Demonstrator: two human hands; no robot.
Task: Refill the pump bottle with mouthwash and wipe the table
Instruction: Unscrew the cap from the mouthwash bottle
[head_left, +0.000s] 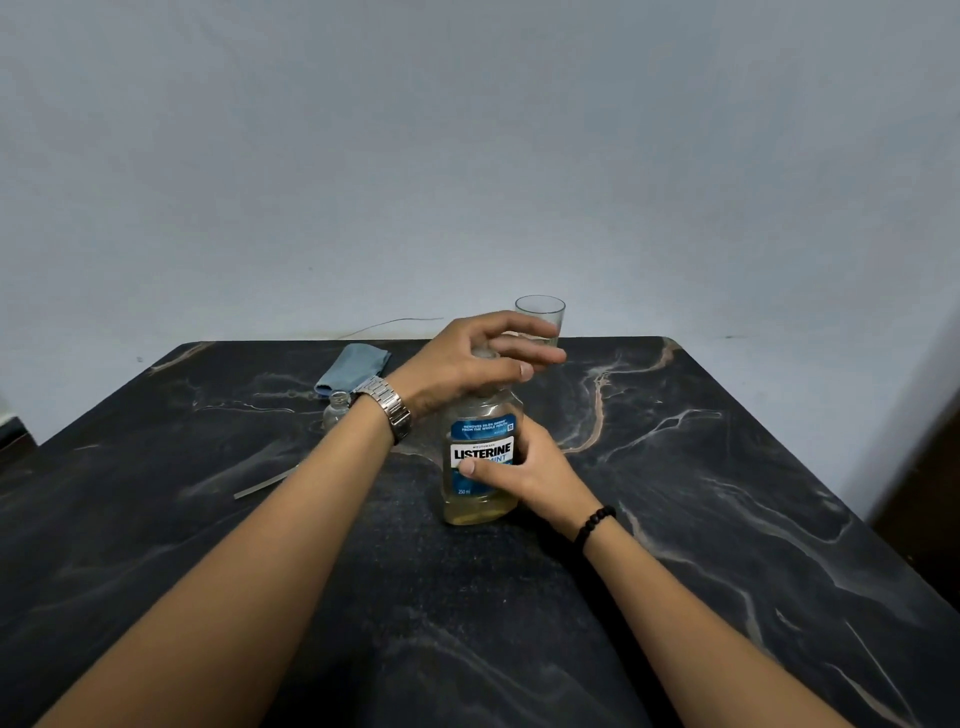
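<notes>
A Listerine mouthwash bottle (480, 467) with yellowish liquid stands upright at the middle of the dark marble table (675, 519). My right hand (524, 475) grips its body from the right side, thumb across the label. My left hand (467, 364) covers the bottle's top, fingers curled round the cap, which is mostly hidden. A small clear bottle (337, 408) without a pump stands to the left, behind my left wrist. A folded blue cloth (353, 366) lies near the table's far edge.
A clear drinking glass (540, 317) stands at the far edge behind my left hand. A thin pale strip (265, 486) lies on the table to the left. A grey wall rises right behind the table. A thin wire (395, 323) runs along the wall base.
</notes>
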